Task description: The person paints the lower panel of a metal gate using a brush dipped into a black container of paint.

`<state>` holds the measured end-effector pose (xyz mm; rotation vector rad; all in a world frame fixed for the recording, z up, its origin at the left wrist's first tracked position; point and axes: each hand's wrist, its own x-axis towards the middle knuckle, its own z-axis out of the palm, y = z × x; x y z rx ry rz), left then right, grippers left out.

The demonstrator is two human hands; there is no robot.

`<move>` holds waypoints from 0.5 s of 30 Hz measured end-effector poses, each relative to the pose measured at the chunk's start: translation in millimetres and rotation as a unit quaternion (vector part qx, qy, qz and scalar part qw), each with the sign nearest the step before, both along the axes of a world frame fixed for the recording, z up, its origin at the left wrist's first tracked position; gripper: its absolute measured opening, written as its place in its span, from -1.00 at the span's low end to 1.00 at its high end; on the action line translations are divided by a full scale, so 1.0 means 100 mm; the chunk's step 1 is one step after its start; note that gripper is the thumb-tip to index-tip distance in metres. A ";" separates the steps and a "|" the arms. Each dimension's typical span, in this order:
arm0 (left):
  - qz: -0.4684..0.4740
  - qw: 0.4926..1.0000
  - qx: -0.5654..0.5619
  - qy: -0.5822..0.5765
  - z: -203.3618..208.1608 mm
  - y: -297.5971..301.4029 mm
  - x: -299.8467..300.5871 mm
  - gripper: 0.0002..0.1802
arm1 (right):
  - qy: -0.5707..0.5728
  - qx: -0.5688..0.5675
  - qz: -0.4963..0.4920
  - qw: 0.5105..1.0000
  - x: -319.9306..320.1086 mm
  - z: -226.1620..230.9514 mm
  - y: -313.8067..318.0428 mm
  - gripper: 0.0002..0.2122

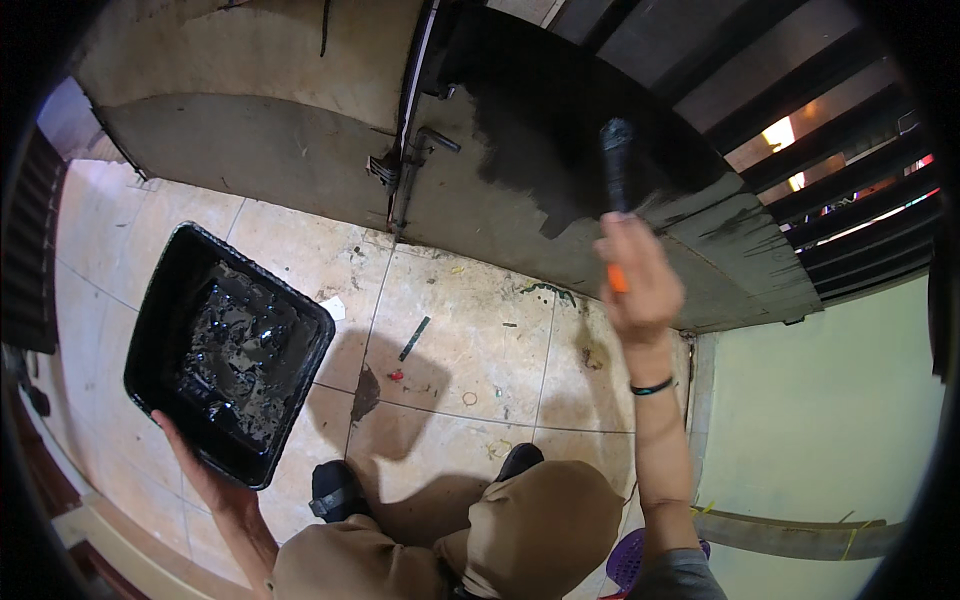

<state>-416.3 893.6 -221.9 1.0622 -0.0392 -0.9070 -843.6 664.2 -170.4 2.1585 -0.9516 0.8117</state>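
My left hand (225, 500) grips the near edge of a black plastic tub (158, 330), held tilted over the floor at the left. Wet, glossy black paint (245, 355) coats its bottom. My right hand (645, 280) is closed around a paintbrush (617, 175), whose orange handle end shows below the fingers. The paint-covered bristles point up at a metal gate panel (450, 195); whether they touch it I cannot tell. Fresh black paint (530, 110) covers the upper part of this panel with a ragged lower edge, and grey metal shows beneath.
Dark slats (840, 150) run above the panel at the right. A bolt latch (435, 140) sits by the gate's seam, beside another grey panel (250, 150). Small scraps lie on the tiled floor (480, 360) around my feet. A purple basket (628, 560) stands by my right arm.
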 end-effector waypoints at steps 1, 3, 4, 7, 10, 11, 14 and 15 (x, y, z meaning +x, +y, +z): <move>-0.004 1.000 -0.003 0.007 -0.03 -0.01 -0.01 -0.09 | 0.024 0.009 -0.018 1.000 0.01 -0.17 0.01 -0.64; -0.028 0.999 -0.027 0.013 -0.01 -0.04 -0.02 -0.11 | 0.073 0.097 -0.018 0.992 0.11 -0.60 0.07 -0.70; -0.038 0.998 -0.037 0.018 -0.04 -0.06 -0.03 -0.12 | 0.049 0.143 0.008 0.988 0.14 -0.71 0.09 -0.70; -0.074 0.996 -0.048 -0.022 -0.07 -0.13 -0.06 -0.17 | -0.011 0.263 0.064 0.963 0.35 -0.85 0.09 -0.72; -0.091 0.996 -0.014 0.006 -0.21 -0.24 -0.09 -0.15 | -0.058 0.251 0.109 0.960 0.45 -0.56 -0.22 -0.75; -0.095 0.995 0.003 -0.008 -0.23 -0.30 -0.15 -0.14 | -0.066 0.228 0.080 0.968 0.47 -0.40 -0.27 -0.75; -0.136 0.990 0.027 -0.026 -0.37 -0.29 -0.15 -0.13 | -0.086 0.145 0.051 0.984 0.78 -0.08 -0.14 -0.75; -0.142 0.989 0.026 -0.020 -0.44 -0.32 -0.16 -0.14 | -0.072 0.119 0.077 0.987 0.86 0.04 -0.03 -0.76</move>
